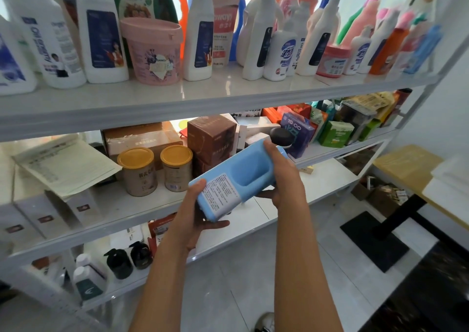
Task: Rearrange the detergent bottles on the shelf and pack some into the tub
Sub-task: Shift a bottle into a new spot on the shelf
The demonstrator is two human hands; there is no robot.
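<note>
We are holding light blue rectangular plastic detergent bottle [237, 179] with both hands, centre of frame, tilted, dark cap [281, 136] pointing upper right, white printed label [221, 195] facing us. Our left hand [198, 217] is cupping bottle's base, fingers curled under, thumb on top edge. Our right hand [283, 176] is gripping neck end, fingers wrapped round. Pink lidded plastic tub [154, 52] is sitting on white top shelf [177, 95], upper left of centre, between tall white bottles [101, 32]. Two gold-lidded tins [157, 169] are standing on middle shelf behind bottle.
</note>
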